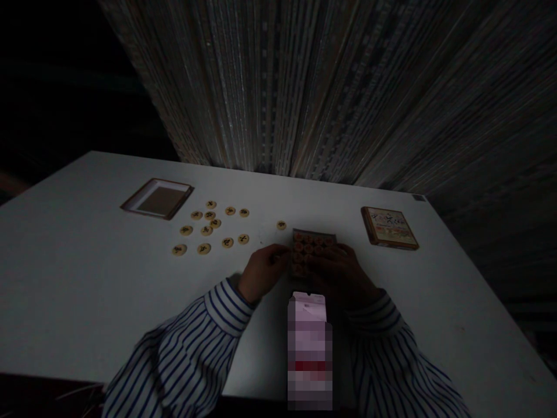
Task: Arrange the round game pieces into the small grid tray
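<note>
A small tray of round Chinese chess pieces, set in rows, lies in front of me. My left hand is at its left side, fingers curled and closed with the tips at the tray's edge. Over the right part of the tray lies my right hand, its fingers stretched across the pieces and hiding some of them. One loose chess piece sits just beyond the tray's far left corner. Several more loose pieces with dark characters are scattered to the left, two of them overlapping.
An open box part lies at the far left of the white table. To the right is a closed-looking box with a printed lid. A lit phone lies between my forearms. Striped curtains hang behind the table.
</note>
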Tool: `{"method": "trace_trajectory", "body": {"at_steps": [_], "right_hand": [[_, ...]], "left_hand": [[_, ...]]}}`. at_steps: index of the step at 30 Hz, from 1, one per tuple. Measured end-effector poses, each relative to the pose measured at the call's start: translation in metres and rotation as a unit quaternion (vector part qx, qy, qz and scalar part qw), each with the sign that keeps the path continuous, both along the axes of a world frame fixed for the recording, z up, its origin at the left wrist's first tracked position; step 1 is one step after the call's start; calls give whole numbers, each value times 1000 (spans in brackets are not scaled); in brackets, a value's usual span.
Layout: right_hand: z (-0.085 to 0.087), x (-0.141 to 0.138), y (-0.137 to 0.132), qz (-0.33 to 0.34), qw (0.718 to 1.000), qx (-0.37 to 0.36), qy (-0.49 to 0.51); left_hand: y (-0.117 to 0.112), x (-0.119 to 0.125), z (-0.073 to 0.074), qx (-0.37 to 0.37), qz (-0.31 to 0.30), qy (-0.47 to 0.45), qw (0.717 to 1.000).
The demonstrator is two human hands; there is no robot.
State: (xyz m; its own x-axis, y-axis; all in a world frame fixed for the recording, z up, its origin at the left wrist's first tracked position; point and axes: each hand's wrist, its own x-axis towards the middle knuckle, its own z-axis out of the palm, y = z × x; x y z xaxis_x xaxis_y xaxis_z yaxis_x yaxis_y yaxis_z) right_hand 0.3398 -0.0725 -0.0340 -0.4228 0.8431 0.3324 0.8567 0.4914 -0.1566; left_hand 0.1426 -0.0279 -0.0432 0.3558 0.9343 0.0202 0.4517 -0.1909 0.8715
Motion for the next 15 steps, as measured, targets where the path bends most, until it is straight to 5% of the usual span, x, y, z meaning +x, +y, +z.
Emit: {"method": "trace_trajectory", "body": {"at_steps": [15], "right_hand": [[-1, 3, 2, 16, 1000, -16, -13]], "left_hand": [[0, 0, -2, -4, -7, -15, 1000]]}}
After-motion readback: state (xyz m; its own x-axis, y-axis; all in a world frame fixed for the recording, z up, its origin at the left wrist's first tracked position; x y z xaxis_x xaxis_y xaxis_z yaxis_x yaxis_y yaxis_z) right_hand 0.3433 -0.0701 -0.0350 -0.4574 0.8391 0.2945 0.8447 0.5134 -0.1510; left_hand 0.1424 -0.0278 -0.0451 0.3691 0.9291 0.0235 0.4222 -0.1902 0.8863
